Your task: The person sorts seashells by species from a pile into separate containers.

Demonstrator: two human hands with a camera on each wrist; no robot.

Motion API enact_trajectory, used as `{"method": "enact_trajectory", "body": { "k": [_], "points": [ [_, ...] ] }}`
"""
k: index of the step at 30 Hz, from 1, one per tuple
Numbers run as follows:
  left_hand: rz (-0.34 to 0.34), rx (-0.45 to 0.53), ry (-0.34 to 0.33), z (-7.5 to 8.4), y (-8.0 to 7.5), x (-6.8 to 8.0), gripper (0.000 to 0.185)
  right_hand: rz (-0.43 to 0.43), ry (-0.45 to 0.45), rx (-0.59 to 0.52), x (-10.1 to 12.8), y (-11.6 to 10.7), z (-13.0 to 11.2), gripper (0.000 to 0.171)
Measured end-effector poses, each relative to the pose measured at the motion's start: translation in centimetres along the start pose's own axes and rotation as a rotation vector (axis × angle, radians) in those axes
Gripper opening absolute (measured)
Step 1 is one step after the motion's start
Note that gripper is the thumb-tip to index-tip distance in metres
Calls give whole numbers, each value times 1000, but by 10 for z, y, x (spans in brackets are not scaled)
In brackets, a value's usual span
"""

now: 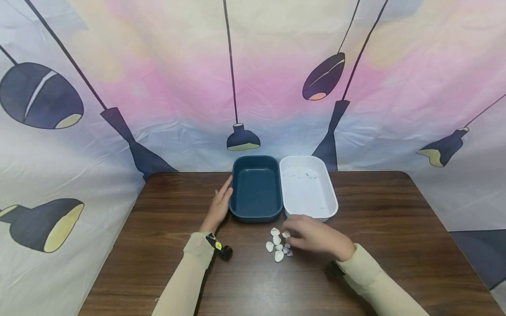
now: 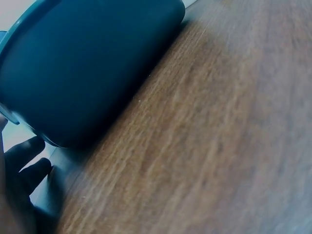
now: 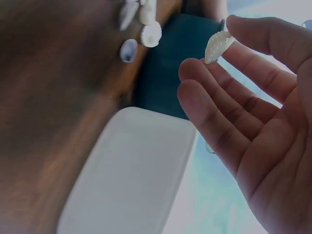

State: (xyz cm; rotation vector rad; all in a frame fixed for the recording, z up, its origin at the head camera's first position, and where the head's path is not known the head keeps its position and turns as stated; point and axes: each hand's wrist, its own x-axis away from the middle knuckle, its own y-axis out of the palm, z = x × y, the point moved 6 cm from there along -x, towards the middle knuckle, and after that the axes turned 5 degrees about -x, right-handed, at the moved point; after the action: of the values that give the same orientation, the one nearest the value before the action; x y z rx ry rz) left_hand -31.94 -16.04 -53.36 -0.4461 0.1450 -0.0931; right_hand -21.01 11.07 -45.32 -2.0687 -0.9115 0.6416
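Note:
A dark blue tray (image 1: 256,188) and a white tray (image 1: 308,186) stand side by side at the back of the wooden table (image 1: 395,228). My left hand (image 1: 223,195) rests with straight fingers against the blue tray's left wall; in the left wrist view its fingers (image 2: 24,163) lie by the blue tray (image 2: 87,63). In front of the trays lies a small pile of several white shells (image 1: 278,246). My right hand (image 1: 288,233) hovers over the pile and pinches one white shell (image 3: 218,45) between thumb and fingertips (image 3: 195,73).
A printed backdrop (image 1: 253,87) with dark lamp shapes closes off the back and both sides of the table. The white tray (image 3: 131,170) shows below the right hand, with loose shells (image 3: 146,24) on the wood beyond it.

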Motion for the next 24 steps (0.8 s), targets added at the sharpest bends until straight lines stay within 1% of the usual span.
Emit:
{"method": "enact_trajectory", "body": {
  "k": [4, 7, 11, 19, 24],
  "points": [
    [4, 2, 3, 1, 0, 1, 54, -25, -37, 4, -12, -5, -6, 17],
    [3, 5, 24, 1, 0, 1, 54, -47, -51, -9, -22, -9, -9, 18],
    [1, 4, 47, -1, 0, 0, 54, -65, -55, -23, -34, -16, -12, 19],
    [3, 6, 56, 0, 1, 0, 54, -114, -63, -84, -56, -24, -12, 21],
    [3, 0, 53, 0, 2, 1, 54, -117, -46, -94, -70, -26, -8, 22]
  ]
}}
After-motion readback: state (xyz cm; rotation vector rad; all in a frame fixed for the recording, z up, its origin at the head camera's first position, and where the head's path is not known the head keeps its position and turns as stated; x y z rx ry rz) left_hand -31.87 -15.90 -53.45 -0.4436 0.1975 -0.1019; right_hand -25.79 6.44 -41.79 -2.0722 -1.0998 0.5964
